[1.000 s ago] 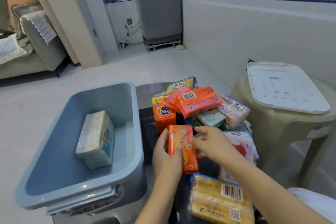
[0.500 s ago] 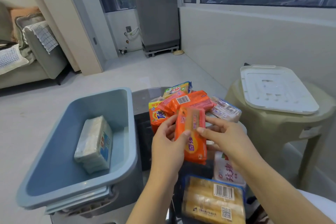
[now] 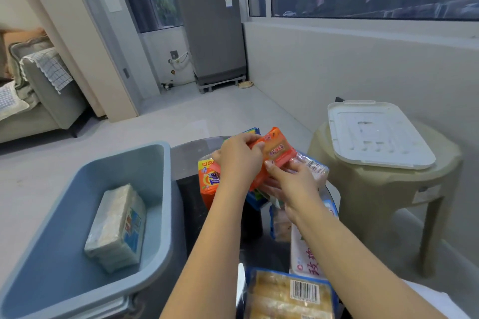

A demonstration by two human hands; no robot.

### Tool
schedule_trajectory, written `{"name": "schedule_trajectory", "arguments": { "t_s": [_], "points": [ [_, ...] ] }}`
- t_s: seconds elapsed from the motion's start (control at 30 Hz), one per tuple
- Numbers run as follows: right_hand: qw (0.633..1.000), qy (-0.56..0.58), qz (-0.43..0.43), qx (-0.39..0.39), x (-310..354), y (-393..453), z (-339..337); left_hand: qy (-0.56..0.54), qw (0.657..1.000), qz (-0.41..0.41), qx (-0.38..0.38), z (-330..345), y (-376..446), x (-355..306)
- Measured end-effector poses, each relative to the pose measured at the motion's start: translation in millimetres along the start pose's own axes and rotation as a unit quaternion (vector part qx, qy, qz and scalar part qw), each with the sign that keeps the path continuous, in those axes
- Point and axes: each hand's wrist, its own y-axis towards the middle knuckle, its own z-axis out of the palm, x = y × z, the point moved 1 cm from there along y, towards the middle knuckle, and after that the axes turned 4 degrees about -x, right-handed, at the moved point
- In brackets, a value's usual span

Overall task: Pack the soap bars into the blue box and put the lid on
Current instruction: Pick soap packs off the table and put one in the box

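The blue box (image 3: 160,204) stands open at the lower left with one pale wrapped soap pack (image 3: 118,228) lying inside. Its white lid (image 3: 375,134) rests on a beige plastic stool (image 3: 375,189) at the right. Both hands hold an orange soap bar pack (image 3: 278,153) up over the soap pile: my left hand (image 3: 239,160) grips its left edge, my right hand (image 3: 293,180) grips its lower right edge. An orange Tide soap pack (image 3: 207,181) sits beneath my left hand. A yellow soap pack with a barcode (image 3: 287,295) lies nearest me.
The pile lies on a small dark glass table (image 3: 191,155) between box and stool. A white pack with red lettering (image 3: 307,256) lies by my right forearm. A grey appliance (image 3: 212,31) stands against the far wall, a sofa (image 3: 39,90) at the far left.
Both hands have lifted the orange soap pack off the table and carried it up and away from me, over the pile. The view has tilted upward.
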Motion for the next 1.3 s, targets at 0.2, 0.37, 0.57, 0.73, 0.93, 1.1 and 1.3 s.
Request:
{"name": "schedule_trajectory", "arguments": {
  "t_s": [0.2,0.37,0.57,0.73,0.93,1.1,1.3],
  "points": [
    [0.999,0.02,0.025,-0.001,-10,11,4,0.048,0.997,-0.006,0.064,6,16,9],
    [0.999,-0.019,0.036,-0.015,-11,17,4,0.039,0.997,-0.007,0.066,7,13,13],
    [0.999,-0.011,0.029,-0.04,-10,11,-1,-0.001,0.998,0.002,0.057,7,5,4],
    [1.0,-0.003,-0.002,-0.017,2,-6,-4,-0.064,0.997,-0.016,0.044,0,-5,-2],
    [0.998,0.007,-0.059,0.009,20,-31,-2,-0.128,0.986,-0.039,0.101,-30,-31,-12],
    [0.993,0.084,-0.041,0.072,26,-58,14,-0.213,0.97,-0.049,0.11,-55,-55,-11],
    [0.984,0.054,-0.026,0.17,24,-84,49,-0.359,0.93,-0.075,0.037,-100,-69,9]
  ]
}}
